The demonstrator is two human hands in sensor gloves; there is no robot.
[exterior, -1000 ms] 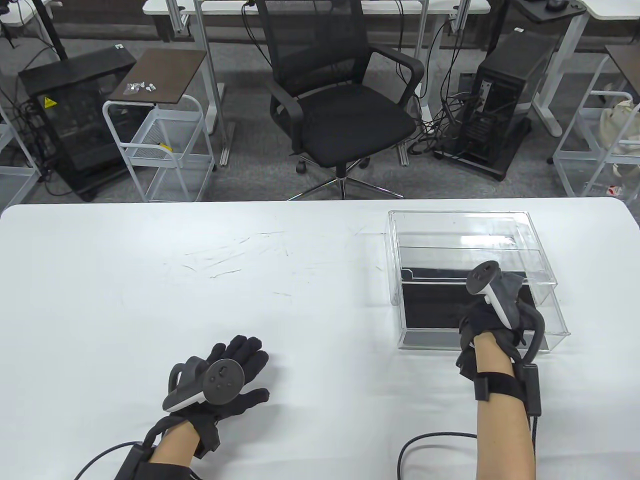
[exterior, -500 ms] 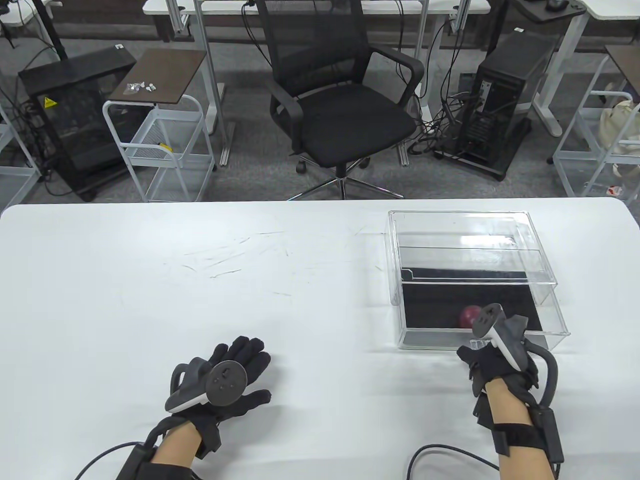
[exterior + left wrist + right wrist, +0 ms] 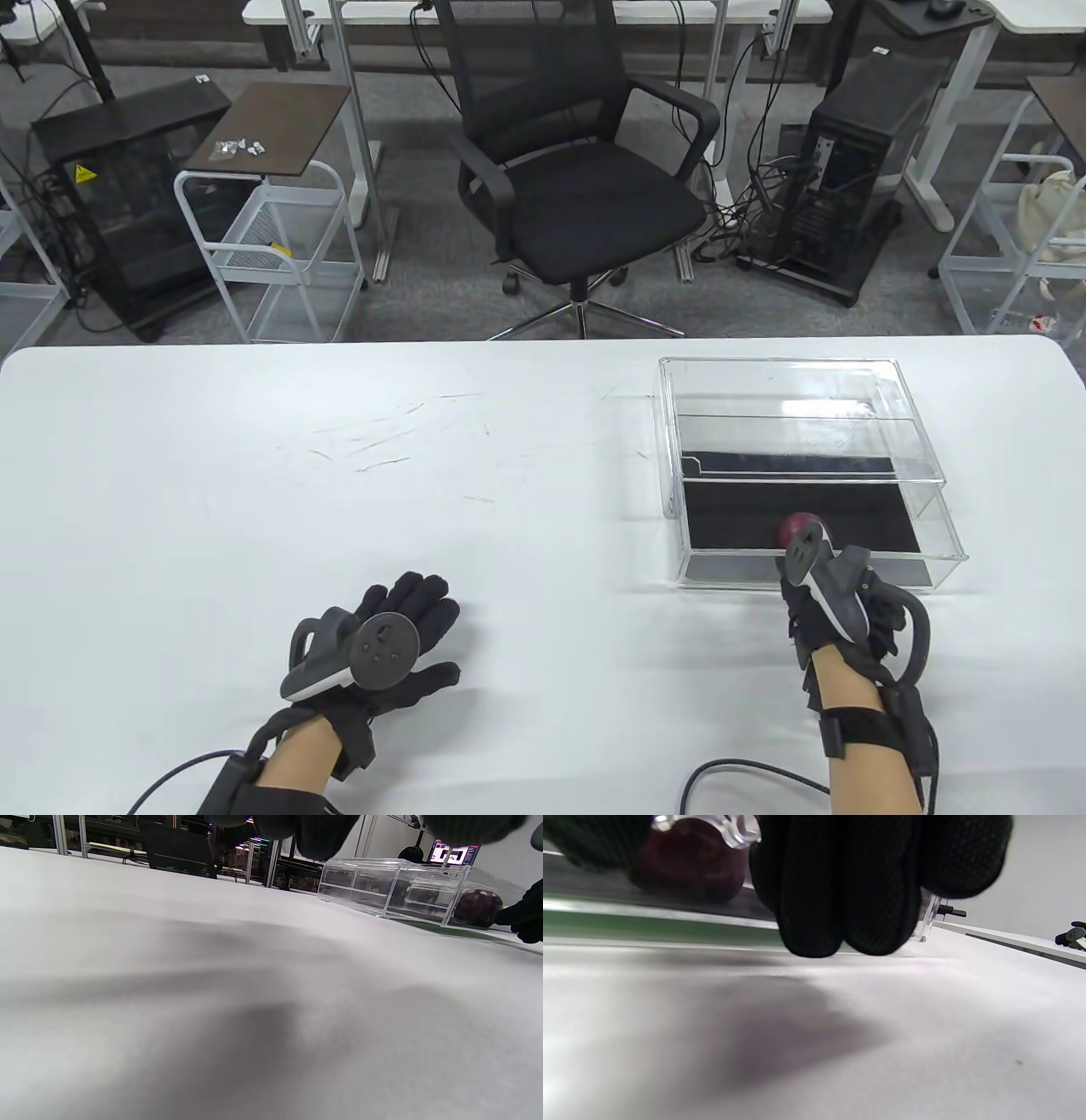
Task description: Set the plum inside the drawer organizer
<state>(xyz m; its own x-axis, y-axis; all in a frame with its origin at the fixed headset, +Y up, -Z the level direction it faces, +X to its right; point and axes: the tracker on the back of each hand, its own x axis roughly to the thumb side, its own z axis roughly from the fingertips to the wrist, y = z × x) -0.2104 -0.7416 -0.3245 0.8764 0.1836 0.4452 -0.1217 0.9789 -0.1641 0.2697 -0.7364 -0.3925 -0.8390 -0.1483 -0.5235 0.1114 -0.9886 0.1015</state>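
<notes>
The dark red round plum (image 3: 796, 528) lay on the black liner of the pulled-out drawer of the clear acrylic drawer organizer (image 3: 797, 424), near its front wall, so the job looked nearly done. The right hand (image 3: 836, 598) sat at that front wall with fingers (image 3: 840, 891) curled against the clear handle (presumably to push it shut), though whether it truly gripped I couldn't tell. The left hand (image 3: 382, 641) rested flat, fingers spread and holding nothing, near the white table's (image 3: 339, 475) front edge.

Bright even overhead light, soft shadows under hands (image 3: 390, 632), wrist views blurred up close, glare on clear plastic
</notes>
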